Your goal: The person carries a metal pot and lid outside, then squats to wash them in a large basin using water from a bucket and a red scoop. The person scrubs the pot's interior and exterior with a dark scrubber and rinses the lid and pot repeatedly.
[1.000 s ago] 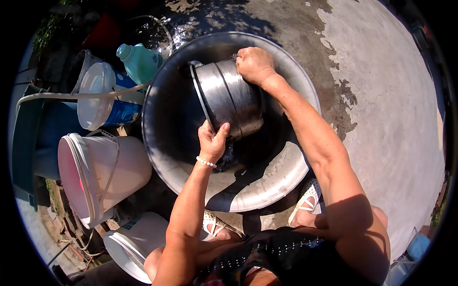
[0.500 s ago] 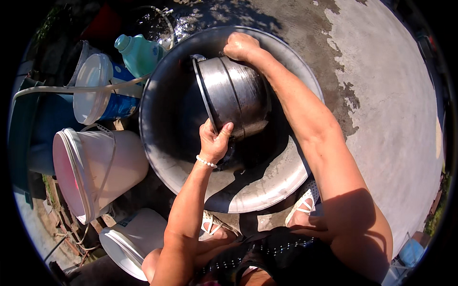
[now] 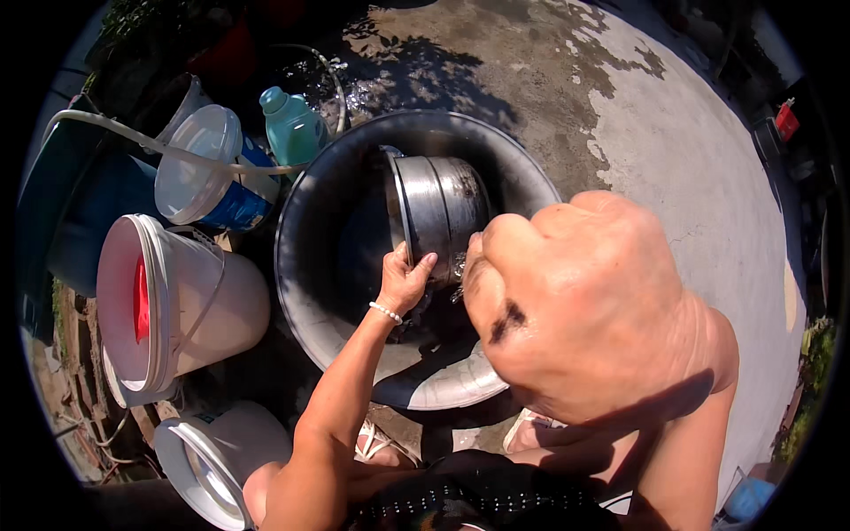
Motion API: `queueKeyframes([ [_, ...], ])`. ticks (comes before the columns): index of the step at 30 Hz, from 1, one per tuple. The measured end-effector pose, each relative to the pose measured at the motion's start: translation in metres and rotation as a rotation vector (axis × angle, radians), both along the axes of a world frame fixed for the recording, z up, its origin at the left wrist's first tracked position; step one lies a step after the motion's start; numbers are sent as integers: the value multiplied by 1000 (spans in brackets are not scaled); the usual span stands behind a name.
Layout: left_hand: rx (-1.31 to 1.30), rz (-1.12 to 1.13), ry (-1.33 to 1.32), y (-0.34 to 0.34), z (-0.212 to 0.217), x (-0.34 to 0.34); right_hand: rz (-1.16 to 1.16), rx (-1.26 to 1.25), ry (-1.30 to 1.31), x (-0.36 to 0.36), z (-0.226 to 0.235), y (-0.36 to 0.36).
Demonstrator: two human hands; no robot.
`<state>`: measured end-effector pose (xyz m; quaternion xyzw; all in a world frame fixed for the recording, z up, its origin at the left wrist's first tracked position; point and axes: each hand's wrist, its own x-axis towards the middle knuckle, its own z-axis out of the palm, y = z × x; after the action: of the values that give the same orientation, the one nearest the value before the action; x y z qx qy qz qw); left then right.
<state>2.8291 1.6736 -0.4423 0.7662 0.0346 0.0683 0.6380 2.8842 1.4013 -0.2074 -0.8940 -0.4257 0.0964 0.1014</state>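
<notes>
A metal pot [image 3: 440, 195] with a soot-darkened side lies tipped in a large round metal basin [image 3: 305, 310], its mouth turned left. My left hand [image 3: 405, 280], with a white bead bracelet on the wrist, grips the pot's rim, thumb on the outer wall. Close to the camera, my right hand [image 3: 575, 301] is a wet fist with a black smudge on it. It hides the basin's right side. Silvery strands show by its fingers, but what it holds is mostly hidden. Dark shadow covers the basin's bottom.
Left of the basin stand a teal bottle [image 3: 294, 128], a white-and-blue bucket [image 3: 235, 199], a tipped white bucket [image 3: 212, 305] with something red inside, and another white bucket [image 3: 239, 442]. A pale hose [image 3: 115, 124] runs across them. Wet concrete [image 3: 522, 97] lies beyond.
My right hand has pulled back from the basin's far edge, up toward the camera. My left hand still grips the pot's rim. The view has shifted, so the basin sits lower.
</notes>
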Motion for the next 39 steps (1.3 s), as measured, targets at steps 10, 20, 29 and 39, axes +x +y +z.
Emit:
queueKeyframes([
  [10,-171,45,19,12,1,-10,-259,437,-109,47,-84,67],
  [20,-172,-378,319,44,28,-30,-300,338,-291,46,-163,153],
  [29,-56,-99,160,9,-35,-67,-126,388,-69,18,-113,73],
  [39,-424,-66,209,-6,23,-25,-1023,1429,-47,65,22,-186],
])
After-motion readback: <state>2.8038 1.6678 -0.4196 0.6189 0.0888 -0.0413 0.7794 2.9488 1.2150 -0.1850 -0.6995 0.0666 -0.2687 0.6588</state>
